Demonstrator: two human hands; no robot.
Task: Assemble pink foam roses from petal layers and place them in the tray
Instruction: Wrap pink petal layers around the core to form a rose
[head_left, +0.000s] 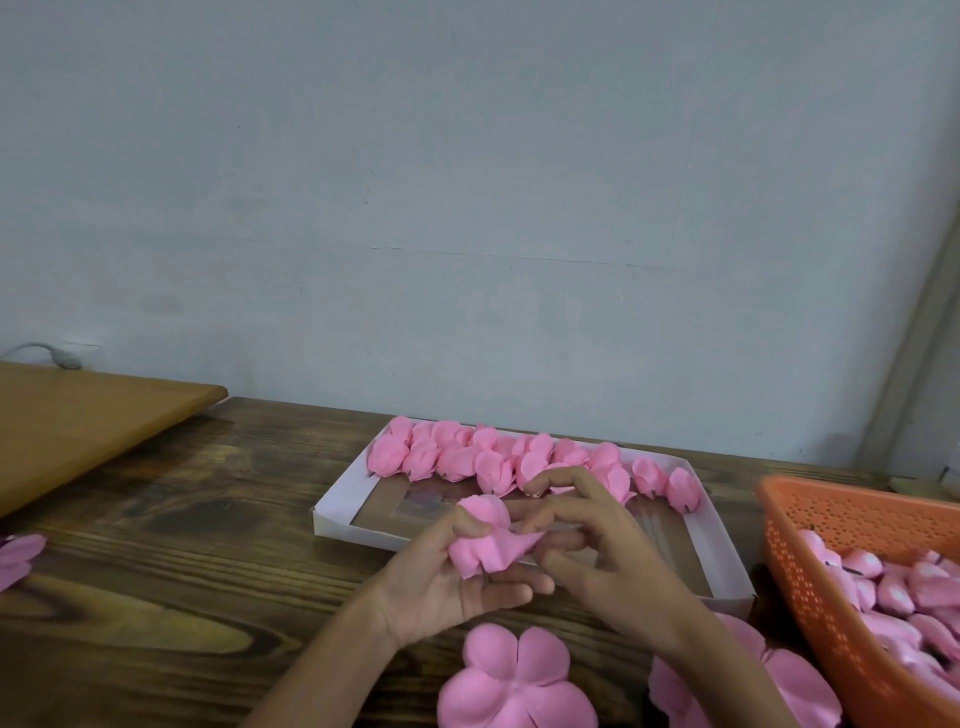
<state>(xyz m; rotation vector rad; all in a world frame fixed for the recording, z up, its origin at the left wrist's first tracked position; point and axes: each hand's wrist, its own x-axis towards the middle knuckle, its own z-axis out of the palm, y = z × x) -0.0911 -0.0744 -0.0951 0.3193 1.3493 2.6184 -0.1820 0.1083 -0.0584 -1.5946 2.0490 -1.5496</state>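
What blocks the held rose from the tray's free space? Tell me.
Nothing lying there does. The left hand holds the rose at the tray's near rim. Finished roses fill only the far row, so the near floor is bare. Only the right hand, pinching its petal, is above that space.

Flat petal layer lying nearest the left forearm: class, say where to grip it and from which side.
Probably pinch one lobe's rim on the flat petal layer, coming from above: it lies flat on the table, and slits free each lobe to lift.

Both hands (452, 577) (597, 540) hold a pink rose (480, 540) before the tray (343, 512)
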